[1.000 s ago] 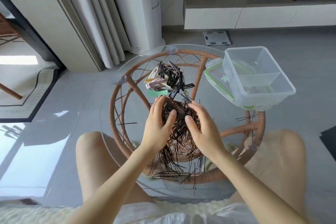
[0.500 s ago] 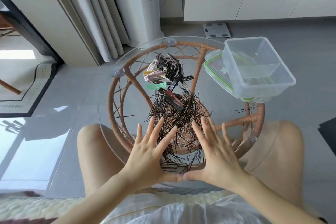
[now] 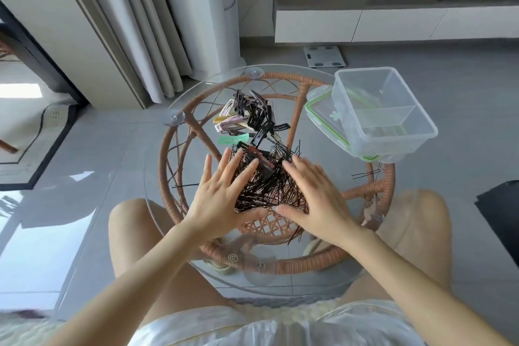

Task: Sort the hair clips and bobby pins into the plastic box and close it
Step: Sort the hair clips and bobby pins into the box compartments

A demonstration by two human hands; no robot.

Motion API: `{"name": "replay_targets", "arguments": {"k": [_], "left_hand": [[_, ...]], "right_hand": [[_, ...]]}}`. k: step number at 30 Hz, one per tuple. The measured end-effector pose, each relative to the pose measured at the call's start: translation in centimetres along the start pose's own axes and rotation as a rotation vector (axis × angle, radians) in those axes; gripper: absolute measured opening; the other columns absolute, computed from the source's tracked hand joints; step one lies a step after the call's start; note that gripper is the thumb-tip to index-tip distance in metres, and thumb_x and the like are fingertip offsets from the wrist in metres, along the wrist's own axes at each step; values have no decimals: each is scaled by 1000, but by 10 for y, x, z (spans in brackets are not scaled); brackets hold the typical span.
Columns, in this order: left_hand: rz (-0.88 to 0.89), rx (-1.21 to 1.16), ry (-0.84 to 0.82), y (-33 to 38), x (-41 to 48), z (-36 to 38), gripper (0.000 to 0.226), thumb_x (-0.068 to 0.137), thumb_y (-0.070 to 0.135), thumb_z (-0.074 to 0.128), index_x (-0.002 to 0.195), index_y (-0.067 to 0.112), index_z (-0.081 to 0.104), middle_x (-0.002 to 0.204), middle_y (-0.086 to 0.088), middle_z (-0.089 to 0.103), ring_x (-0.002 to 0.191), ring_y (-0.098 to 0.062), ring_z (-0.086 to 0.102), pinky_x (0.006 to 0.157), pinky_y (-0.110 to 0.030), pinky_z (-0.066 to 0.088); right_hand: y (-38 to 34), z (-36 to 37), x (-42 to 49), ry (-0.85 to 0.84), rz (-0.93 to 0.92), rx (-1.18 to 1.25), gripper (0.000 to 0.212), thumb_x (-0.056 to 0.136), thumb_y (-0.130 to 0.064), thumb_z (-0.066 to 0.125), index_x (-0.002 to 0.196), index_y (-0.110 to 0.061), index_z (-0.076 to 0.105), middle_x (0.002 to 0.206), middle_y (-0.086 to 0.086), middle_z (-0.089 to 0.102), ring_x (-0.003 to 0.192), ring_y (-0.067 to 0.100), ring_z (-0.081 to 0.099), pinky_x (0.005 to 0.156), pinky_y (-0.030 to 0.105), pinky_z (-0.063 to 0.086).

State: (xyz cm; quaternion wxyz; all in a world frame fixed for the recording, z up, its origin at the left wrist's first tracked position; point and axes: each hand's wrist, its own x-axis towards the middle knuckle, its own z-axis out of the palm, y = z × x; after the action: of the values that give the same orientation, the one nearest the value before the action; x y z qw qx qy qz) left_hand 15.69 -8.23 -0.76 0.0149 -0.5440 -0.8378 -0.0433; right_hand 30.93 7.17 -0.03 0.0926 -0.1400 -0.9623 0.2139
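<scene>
A heap of dark bobby pins point(image 3: 266, 182) lies in the middle of the round glass table point(image 3: 157, 177). My left hand point(image 3: 222, 196) and my right hand point(image 3: 311, 196) lie flat with fingers spread on either side of the heap, thumbs nearly meeting at its near edge. Neither hand holds anything. Behind the heap sits a pile of hair clips point(image 3: 247, 118), black, pink, cream and green. A clear plastic box point(image 3: 382, 112) with a divider stands open at the right, resting on its green-rimmed lid point(image 3: 320, 112).
A few stray bobby pins point(image 3: 365, 174) lie at the right of the table, and one bobby pin point(image 3: 185, 185) at the left. The glass top rests on a rattan frame point(image 3: 295, 261). My knees are under the table's near side. A bathroom scale point(image 3: 324, 56) lies on the floor beyond.
Both hands slid away from me, from the near edge of the table, pushing the scattered bobby pins together into a tighter heap. A second ago they were pinching at the heap's middle.
</scene>
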Motion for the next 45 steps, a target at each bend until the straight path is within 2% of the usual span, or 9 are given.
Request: {"name": "replay_targets", "arguments": {"k": [5,8,14,21,26,30,36,40,45], "left_hand": [[-340,-42,79,-28,-19,2,89,71,84,2,146,36,3,157,-5,1,146,-29,-2,115,-53,-9],[-497,-192,52,-34,-24,10,91,73,79,-5,148,27,3,158,-12,4,146,-28,-3,119,-49,-4],[-451,-421,128,18,0,12,85,82,68,2,148,16,8,158,-6,9,146,-20,2,121,-38,1],[-626,-525,261,52,26,12,69,88,55,16,141,15,32,152,-9,30,145,-26,13,120,-42,3],[-729,-585,360,64,40,4,60,86,48,17,118,13,54,122,-9,56,120,-30,44,109,-48,27],[-723,-720,362,62,38,-3,51,89,40,22,116,12,55,117,-8,58,113,-25,46,104,-39,32],[-649,-705,274,22,25,-27,32,90,17,49,122,16,55,124,-6,53,115,-21,48,101,-36,40],[-683,-757,305,6,32,-39,28,90,13,49,117,13,58,121,-5,57,105,-15,52,88,-28,41],[-670,-782,333,-1,38,-47,26,89,12,49,112,14,61,117,-4,59,98,-12,53,83,-24,38]], "right_hand": [[47,-33,-37,263,326,3,70,84,-57,36,133,-7,38,142,14,41,133,26,33,110,39,29],[59,-25,-46,148,440,-66,71,88,-55,28,138,-5,30,148,21,28,140,31,19,115,46,18],[11,10,-19,82,398,-60,73,88,-56,7,145,-10,9,155,14,6,143,26,3,116,36,-2],[-17,36,17,234,419,-9,61,94,-44,25,138,-3,28,145,19,35,137,33,27,115,42,16],[-31,38,32,366,409,109,37,91,-16,48,121,5,48,119,24,54,117,40,47,97,52,43],[-40,33,35,434,355,211,37,90,-22,45,116,3,54,113,18,58,108,33,55,93,34,42],[-28,4,43,387,284,71,44,83,-40,59,113,-8,60,108,7,63,98,25,55,86,35,43],[-35,-3,74,80,309,-205,59,78,-62,52,102,-9,62,102,8,62,95,26,52,84,37,40],[-43,3,91,49,383,-208,43,76,-48,65,97,-11,64,107,8,62,101,27,52,92,37,42]]}}
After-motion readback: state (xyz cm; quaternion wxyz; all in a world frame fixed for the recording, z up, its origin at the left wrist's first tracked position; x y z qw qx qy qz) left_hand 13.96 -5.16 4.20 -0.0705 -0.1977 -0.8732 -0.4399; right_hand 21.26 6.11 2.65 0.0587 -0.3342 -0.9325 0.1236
